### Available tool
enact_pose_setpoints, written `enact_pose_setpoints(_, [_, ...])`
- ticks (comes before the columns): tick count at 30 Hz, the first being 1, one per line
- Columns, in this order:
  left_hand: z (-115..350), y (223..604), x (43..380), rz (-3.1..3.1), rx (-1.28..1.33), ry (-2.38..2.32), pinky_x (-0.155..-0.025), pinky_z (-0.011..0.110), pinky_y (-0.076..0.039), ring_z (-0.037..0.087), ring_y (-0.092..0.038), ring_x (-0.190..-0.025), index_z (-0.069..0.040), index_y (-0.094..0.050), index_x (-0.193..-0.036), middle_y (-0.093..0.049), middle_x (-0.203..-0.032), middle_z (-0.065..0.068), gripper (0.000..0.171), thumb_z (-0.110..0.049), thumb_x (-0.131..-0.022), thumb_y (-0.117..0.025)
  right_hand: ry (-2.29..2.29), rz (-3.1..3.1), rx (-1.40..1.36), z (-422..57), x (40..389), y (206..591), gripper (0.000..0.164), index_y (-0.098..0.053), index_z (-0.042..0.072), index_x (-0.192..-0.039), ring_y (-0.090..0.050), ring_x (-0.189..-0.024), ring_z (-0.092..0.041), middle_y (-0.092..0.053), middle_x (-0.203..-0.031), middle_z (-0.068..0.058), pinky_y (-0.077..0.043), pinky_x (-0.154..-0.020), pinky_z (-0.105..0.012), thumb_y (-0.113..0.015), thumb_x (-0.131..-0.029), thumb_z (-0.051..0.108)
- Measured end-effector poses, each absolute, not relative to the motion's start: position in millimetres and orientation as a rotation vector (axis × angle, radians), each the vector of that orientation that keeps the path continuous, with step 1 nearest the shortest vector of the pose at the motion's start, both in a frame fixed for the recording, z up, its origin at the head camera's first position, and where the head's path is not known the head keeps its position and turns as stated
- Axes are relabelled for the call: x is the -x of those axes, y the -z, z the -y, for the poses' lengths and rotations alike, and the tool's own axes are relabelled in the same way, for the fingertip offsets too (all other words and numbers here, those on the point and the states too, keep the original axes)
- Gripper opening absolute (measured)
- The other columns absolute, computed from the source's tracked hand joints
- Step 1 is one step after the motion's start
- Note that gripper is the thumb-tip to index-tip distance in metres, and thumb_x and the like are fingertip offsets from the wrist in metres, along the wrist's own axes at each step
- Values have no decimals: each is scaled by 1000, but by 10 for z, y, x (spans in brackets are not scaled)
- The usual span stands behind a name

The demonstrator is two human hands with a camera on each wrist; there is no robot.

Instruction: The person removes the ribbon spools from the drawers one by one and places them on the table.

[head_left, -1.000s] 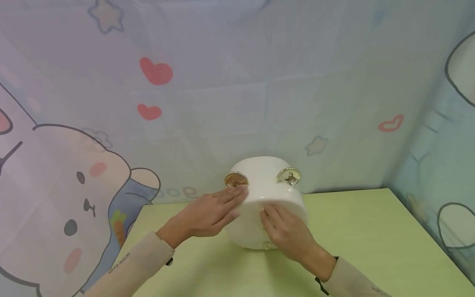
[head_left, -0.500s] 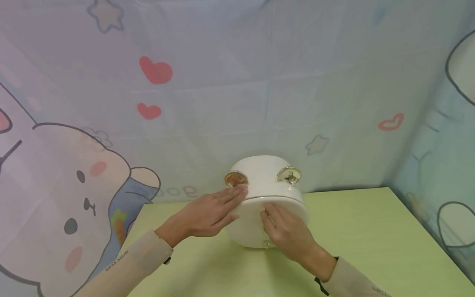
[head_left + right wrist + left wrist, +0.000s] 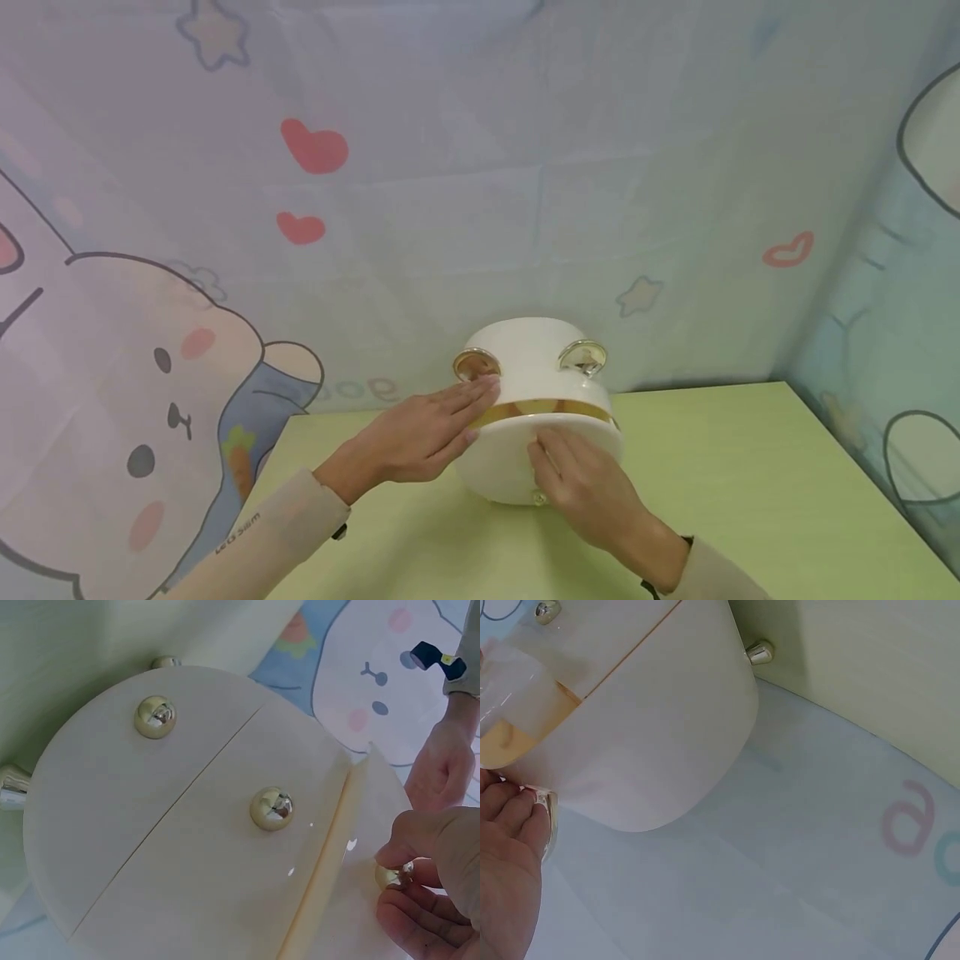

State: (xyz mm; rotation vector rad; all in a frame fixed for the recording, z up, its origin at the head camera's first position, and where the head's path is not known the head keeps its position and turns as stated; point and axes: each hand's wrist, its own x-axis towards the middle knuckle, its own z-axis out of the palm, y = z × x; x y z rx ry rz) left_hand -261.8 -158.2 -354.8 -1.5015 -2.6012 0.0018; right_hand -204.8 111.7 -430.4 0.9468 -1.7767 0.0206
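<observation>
A white rounded cabinet [image 3: 536, 362] with two gold ear-like discs stands on the green table. Its top drawer [image 3: 498, 454] sticks out a little, baring a yellowish inner strip in the head view. My right hand [image 3: 592, 496] pinches that drawer's gold knob [image 3: 387, 878] between thumb and fingers, as the right wrist view shows. With fingers extended, my left hand [image 3: 416, 437] rests on the cabinet's upper left, by the left gold disc [image 3: 477, 364]. In the left wrist view the pulled-out drawer [image 3: 525, 694] overhangs the cabinet front. Its contents are hidden.
Two lower drawers in the right wrist view bear a middle knob [image 3: 271, 808] and a bottom knob [image 3: 155, 716]. Small gold feet [image 3: 760, 652] support the cabinet. Behind it hangs a printed cloth [image 3: 450, 208]. The green table [image 3: 720, 467] extends to both sides.
The top drawer has come out toward me, first showing a thin seam, then a wider gap. My right hand has moved slightly back with the knob. The left hand stays in place.
</observation>
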Motion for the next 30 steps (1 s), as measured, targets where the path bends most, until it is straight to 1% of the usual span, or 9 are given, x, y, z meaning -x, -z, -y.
enact_pose_setpoints(5, [1585, 3550, 2614, 2585, 1504, 5, -127, 44, -38, 27, -31, -162, -5, -24, -167, -24, -176, 11, 59, -31, -116, -34, -37, 1778, -961, -1127, 1975, 4292, 40, -73, -5, -102, -72, -92, -29, -72, -103, -19, -64, -78, -36, -39, -113, 13])
enact_pose_setpoints(9, [1579, 3548, 2611, 2593, 1509, 9, -127, 44, -38, 27, -30, -162, -5, -24, -167, -24, -176, 11, 59, -31, -115, -35, -29, 1769, -971, -1136, 1914, 4298, 36, -73, -5, -103, -72, -92, -28, -72, -104, -18, -63, -79, -36, -41, -111, 9])
enact_pose_setpoints(13, [1586, 3553, 2612, 2603, 1512, 7, -127, 45, -38, 27, -30, -162, -5, -23, -167, -24, -176, 11, 59, -30, -115, -35, -18, 1755, -985, -1131, 1848, 4312, 35, -73, -3, -102, -72, -93, -27, -72, -105, -17, -63, -78, -35, -40, -110, 4])
enact_pose_setpoints(20, [1586, 3561, 2629, 2582, 1509, 8, -126, 44, -40, 27, -33, -161, -6, -25, -167, -26, -175, 11, 59, -30, -115, -35, -10, 1739, -986, -1135, 1758, 4304, 34, -73, -3, -101, -72, -93, -28, -73, -105, -17, -63, -80, -36, -40, -110, 4])
enact_pose_setpoints(25, [1588, 3564, 2632, 2577, 1510, 15, -125, 44, -40, 27, -33, -161, -6, -24, -168, -25, -175, 11, 59, -30, -115, -35, -68, 1692, -1005, -1146, 1718, 4279, 33, -72, -4, -98, -71, -89, -29, -72, -102, -18, -63, -76, -36, -42, -109, 3])
enact_pose_setpoints(30, [1588, 3576, 2636, 2566, 1517, 17, -124, 45, -42, 28, -33, -160, -6, -24, -167, -25, -175, 12, 59, -30, -115, -35, -88, 1636, -1026, -1155, 1673, 4213, 33, -71, -5, -94, -67, -80, -27, -70, -96, -17, -60, -69, -33, -42, -108, 0])
